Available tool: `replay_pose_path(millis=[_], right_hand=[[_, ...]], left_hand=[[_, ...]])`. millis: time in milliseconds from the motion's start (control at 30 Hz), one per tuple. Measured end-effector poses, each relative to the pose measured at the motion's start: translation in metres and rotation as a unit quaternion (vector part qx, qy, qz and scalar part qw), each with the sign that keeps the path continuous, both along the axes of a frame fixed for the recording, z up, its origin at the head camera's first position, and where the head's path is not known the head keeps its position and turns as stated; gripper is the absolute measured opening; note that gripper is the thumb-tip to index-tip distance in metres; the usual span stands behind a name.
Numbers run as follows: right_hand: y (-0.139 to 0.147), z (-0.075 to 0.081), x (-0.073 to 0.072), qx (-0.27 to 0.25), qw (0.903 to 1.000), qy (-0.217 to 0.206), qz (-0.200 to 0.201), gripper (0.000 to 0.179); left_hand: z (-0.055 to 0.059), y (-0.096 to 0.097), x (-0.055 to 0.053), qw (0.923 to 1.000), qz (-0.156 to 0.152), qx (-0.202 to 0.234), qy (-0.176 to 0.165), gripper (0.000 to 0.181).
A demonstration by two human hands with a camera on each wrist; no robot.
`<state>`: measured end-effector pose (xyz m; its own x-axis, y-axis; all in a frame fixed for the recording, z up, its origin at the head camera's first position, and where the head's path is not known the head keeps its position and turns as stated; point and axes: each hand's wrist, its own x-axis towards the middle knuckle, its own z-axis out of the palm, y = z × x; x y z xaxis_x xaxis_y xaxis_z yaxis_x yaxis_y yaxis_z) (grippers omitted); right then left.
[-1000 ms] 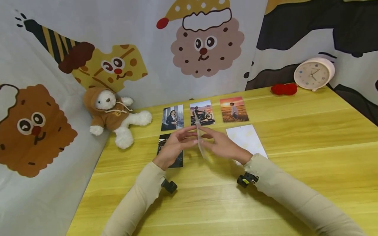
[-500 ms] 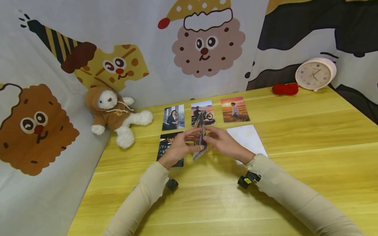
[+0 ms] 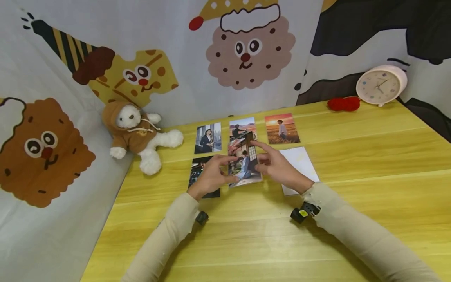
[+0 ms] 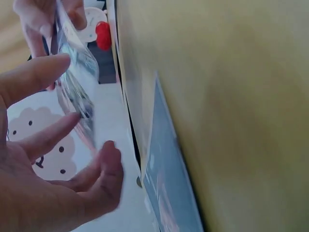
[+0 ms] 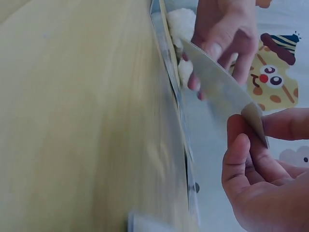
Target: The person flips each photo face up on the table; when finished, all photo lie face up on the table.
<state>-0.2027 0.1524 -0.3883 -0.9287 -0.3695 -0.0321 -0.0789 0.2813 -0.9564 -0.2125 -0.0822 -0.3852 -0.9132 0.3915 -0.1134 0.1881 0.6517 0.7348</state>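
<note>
In the head view, a photo card [image 3: 243,160] showing a seated figure in blue is held tilted above the table. My right hand [image 3: 276,166] pinches its right edge between thumb and fingers; in the right wrist view this hand [image 5: 265,169] grips one corner, with the card's pale back [image 5: 219,87] showing. My left hand [image 3: 213,174] is at the card's left side, its fingers spread and fingertips touching the card. The left wrist view shows the hand [image 4: 53,174] with loosely bent lower fingers that hold nothing.
Behind the hands lie a suit photo [image 3: 208,138], a motorcycle photo [image 3: 242,126] and a sunset photo [image 3: 282,128]. A dark photo [image 3: 197,168] and a white-backed card [image 3: 303,163] flank them. A plush bear [image 3: 135,131], red object [image 3: 343,104] and clock [image 3: 381,85] stand farther back.
The card was edge-on between both hands; it has turned so its picture faces the head camera. My right hand has shifted slightly right.
</note>
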Motion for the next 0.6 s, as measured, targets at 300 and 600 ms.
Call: replay_pose_path(millis=[300,600], right_hand=[[0.016,0.0,-0.001,-0.017,0.9995,-0.028,0.007,0.079],[0.011,-0.003,-0.006,0.206,0.9747,0.065,0.056,0.082]], left_hand=[[0.003,-0.012,0.0,0.9992,-0.006,0.033,0.022,0.057],[0.003,-0.011,0.0,0.9999,0.011,-0.001,-0.003,0.054]])
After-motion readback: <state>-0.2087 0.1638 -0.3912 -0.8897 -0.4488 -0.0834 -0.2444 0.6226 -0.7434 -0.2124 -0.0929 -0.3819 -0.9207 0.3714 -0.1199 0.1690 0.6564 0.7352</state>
